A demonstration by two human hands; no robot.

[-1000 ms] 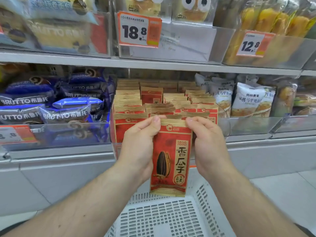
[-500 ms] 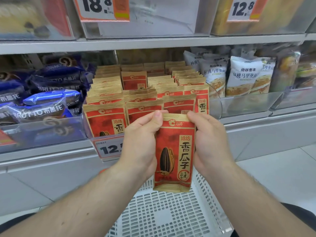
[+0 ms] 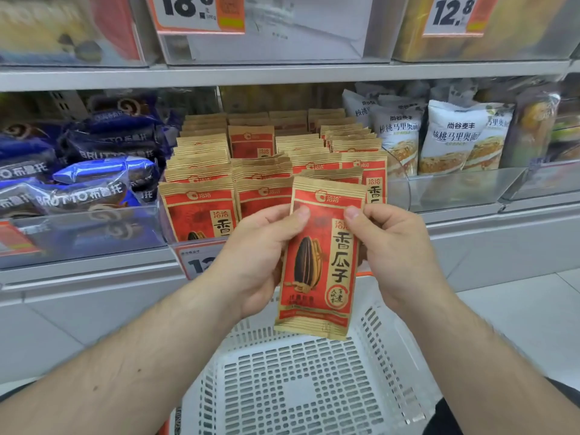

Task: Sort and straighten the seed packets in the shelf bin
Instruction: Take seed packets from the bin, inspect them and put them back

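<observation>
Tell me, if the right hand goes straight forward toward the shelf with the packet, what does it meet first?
Probably the front seed packets in the bin, just beyond the right hand; depth is unclear.

Shop: price tags (image 3: 196, 12), stocked snack shelves (image 3: 282, 75).

Both forearms are bare to the lower frame edge, with no sleeves, watch, bracelet or rings showing. The left hand (image 3: 257, 262) and right hand (image 3: 398, 255) are ungloved, nails short and plain. Fine hair covers both forearms.
</observation>
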